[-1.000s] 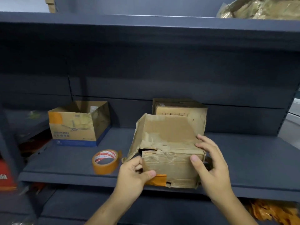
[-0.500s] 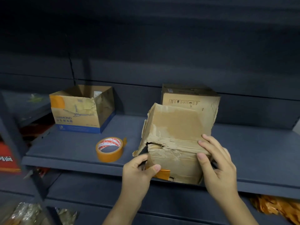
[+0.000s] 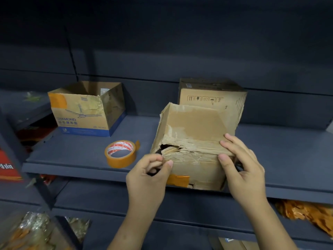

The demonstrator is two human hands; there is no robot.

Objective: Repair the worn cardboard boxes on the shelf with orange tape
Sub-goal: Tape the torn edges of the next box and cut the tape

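Tape roll (image 3: 121, 153) is left beside the torn box (image 3: 193, 147). Box is held by the right hand (image 3: 241, 165); its ripped corner is now pinched by the left hand (image 3: 149, 175), higher than before.

Left hand (image 3: 149, 175) pinching, right hand (image 3: 241, 166) gripping
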